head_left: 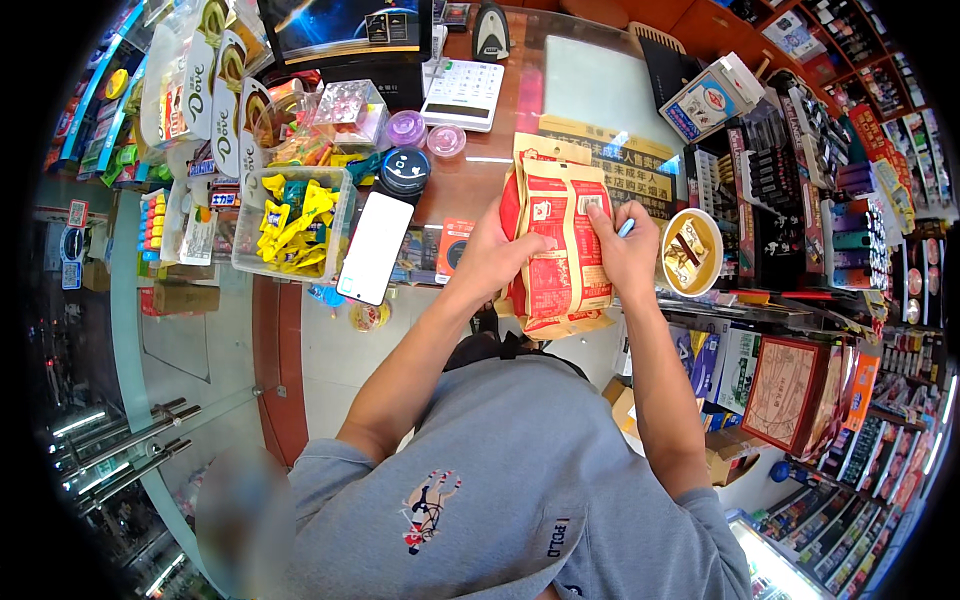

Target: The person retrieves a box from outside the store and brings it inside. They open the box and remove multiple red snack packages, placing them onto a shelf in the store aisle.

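Note:
Both my hands hold up a red and tan packaged bag (570, 280) in front of my chest. My left hand (487, 252) wraps round its left side, with the thumb across the front. On the other side my right hand (632, 258) grips the edge, its thumb near a small printed code. A small blue thing (626, 228), perhaps a pen or cutter, pokes out between the right fingers; most of it is hidden. Just right of that hand stands a round white tub (716, 248) with a wrapped cream-and-brown packet (686, 256) inside.
A clear bin of yellow packets (298, 225), a white phone (376, 248) and a dark round canister (404, 172) stand left. Further back are a calculator (464, 92), a monitor (345, 35) and a glass-topped counter (490, 175). Display racks (770, 190) crowd the right.

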The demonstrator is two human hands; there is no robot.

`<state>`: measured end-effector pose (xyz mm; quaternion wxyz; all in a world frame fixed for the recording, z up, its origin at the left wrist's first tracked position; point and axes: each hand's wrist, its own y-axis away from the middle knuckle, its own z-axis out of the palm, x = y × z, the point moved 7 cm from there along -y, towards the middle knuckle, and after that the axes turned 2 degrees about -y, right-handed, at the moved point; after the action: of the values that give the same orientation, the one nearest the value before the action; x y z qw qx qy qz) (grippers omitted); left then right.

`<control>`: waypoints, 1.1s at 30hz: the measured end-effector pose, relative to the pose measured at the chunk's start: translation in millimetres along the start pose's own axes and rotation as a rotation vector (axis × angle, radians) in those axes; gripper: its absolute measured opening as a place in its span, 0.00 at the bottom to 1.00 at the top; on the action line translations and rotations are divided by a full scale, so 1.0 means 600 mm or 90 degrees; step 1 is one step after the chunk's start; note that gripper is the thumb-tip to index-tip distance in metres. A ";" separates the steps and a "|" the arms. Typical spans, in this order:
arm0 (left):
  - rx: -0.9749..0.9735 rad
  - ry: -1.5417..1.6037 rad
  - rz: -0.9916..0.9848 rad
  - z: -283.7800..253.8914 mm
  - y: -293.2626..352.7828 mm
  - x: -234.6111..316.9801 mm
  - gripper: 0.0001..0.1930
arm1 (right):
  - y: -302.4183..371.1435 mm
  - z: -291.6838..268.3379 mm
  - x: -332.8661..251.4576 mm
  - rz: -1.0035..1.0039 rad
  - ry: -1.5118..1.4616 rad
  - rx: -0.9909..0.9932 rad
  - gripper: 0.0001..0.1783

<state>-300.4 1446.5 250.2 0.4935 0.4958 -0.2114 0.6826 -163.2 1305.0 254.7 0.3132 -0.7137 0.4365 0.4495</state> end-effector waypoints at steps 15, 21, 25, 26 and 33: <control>0.044 0.066 0.015 0.014 -0.013 -0.012 0.25 | -0.005 -0.020 -0.028 -0.005 0.005 -0.003 0.26; 0.029 0.075 0.019 0.020 -0.018 -0.021 0.24 | -0.010 -0.029 -0.026 -0.044 0.011 0.016 0.25; 0.067 0.129 -0.018 0.022 -0.020 -0.030 0.21 | -0.011 -0.033 -0.029 -0.039 -0.024 0.002 0.23; 0.067 0.124 -0.012 0.023 -0.021 -0.031 0.20 | -0.011 -0.036 -0.031 -0.051 -0.026 0.006 0.23; 0.058 0.148 -0.014 0.020 -0.030 -0.044 0.20 | -0.015 -0.042 -0.030 -0.066 -0.051 0.024 0.22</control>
<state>-278.6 1432.4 227.9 0.4988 0.4374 -0.1158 0.7392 -150.0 1293.8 281.7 0.3668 -0.7110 0.3944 0.4521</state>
